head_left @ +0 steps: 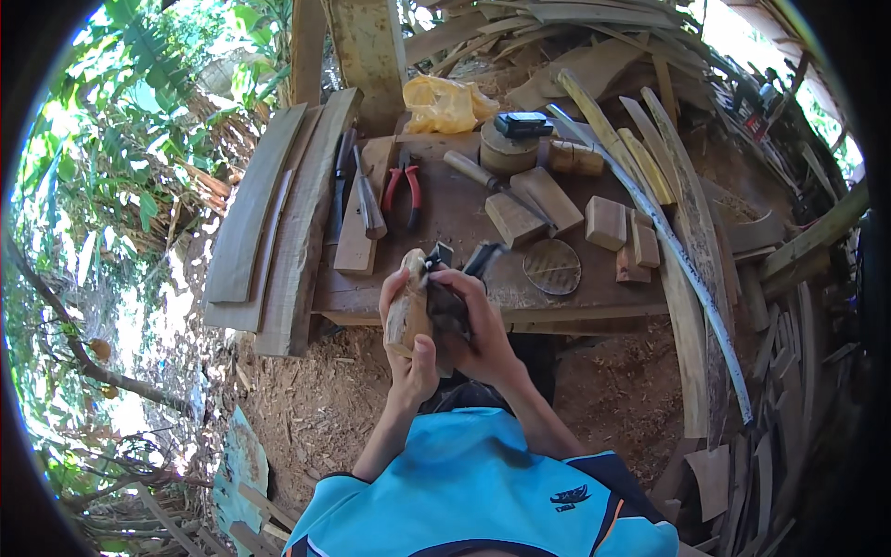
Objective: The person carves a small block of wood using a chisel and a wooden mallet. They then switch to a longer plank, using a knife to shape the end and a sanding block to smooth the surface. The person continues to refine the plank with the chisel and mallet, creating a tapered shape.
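Note:
My left hand (410, 371) is closed round a pale wooden block (405, 316), held upright just off the near edge of the bench. My right hand (478, 325) grips a dark tool (450, 306) with metal parts at its top, pressed beside the block; its exact kind is hard to make out. Beyond my hands on the wooden bench (353, 299) lie red-handled pliers (413, 195), a narrow tool with a flared end (371, 209), a wood-handled tool (469, 170) across two small blocks (548, 195), and a round clear disc (552, 266).
Long boards (251, 213) line the bench's left side; curved strips and a pale pole (677, 251) run along its right. Further small blocks (606, 223), a yellow plastic bag (441, 105) and a black device (522, 124) on a round block stand farther back. Plants are left, piled wood scraps right and behind.

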Demonstrator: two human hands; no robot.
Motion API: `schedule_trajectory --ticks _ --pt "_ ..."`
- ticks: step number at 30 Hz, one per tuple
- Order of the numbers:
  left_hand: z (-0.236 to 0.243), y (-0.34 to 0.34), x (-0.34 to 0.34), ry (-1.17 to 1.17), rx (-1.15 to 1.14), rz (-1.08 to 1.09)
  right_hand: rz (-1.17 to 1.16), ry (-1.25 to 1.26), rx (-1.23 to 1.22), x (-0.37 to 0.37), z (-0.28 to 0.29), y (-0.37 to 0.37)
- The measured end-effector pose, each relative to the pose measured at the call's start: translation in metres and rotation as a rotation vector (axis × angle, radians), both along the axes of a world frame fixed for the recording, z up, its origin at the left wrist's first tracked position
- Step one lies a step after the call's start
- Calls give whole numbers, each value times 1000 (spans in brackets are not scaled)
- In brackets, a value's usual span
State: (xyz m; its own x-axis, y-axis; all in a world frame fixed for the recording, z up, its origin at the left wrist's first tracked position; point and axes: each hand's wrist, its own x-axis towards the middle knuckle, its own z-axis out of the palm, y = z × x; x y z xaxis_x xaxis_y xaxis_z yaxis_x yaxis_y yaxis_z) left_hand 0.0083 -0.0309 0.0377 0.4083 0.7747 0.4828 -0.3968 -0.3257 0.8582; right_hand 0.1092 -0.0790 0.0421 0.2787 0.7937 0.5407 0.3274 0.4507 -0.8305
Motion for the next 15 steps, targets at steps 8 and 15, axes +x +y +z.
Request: schedule_trajectory --ticks 8,15 --pt "-8 31 -22 28 -208 -86 106 -676 -214 26 33 -3" --pt "-5 43 -33 -262 -463 -158 -89 375 53 39 21 6"
